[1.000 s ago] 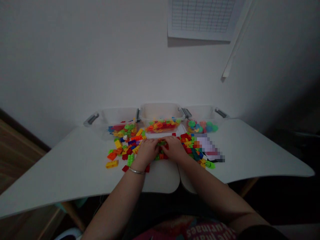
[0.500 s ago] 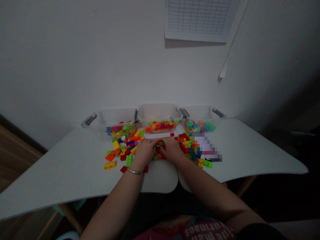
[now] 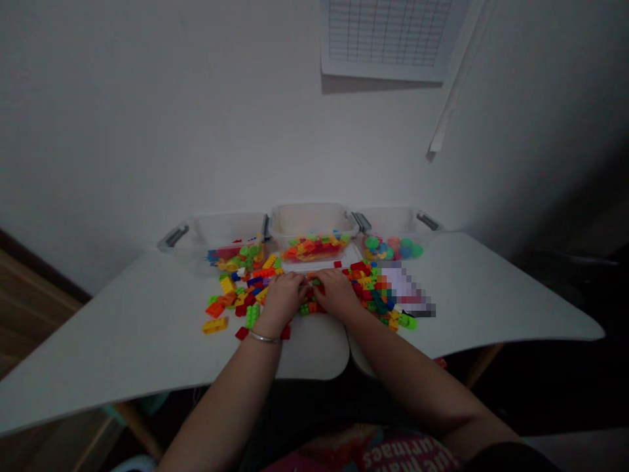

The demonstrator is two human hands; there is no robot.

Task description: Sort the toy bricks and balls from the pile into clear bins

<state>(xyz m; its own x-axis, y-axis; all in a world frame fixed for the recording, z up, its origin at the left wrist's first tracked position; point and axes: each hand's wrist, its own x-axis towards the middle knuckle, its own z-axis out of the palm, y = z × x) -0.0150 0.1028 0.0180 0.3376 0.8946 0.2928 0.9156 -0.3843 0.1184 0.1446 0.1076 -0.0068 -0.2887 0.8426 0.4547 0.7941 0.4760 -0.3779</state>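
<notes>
Over the middle of a pile of toy building bricks point(image 3: 253, 316), my left hand point(image 3: 285, 296) and my right hand point(image 3: 335, 294) face each other with their fingertips close together. The fingers of both hands are curled inward. A bit of green shows by the right fingertips, but what either hand grips is too small and dark to make out. Red, orange and green bricks lie under and between the hands. A yellow brick point(image 3: 215, 326) lies apart at the pile's left edge. My left wrist wears a silver bangle point(image 3: 264, 337).
Behind the pile, three clear bins line the wall: a left bin point(image 3: 226, 226), a middle bin point(image 3: 314, 219) and a right bin point(image 3: 393, 223), each with colourful pieces inside. A pixelated flat object point(image 3: 407, 292) lies right of the pile. The white table point(image 3: 147, 328) has a curved front edge.
Both hands keep nearly the same place, with only slight finger movement. The whole view has shifted a little.
</notes>
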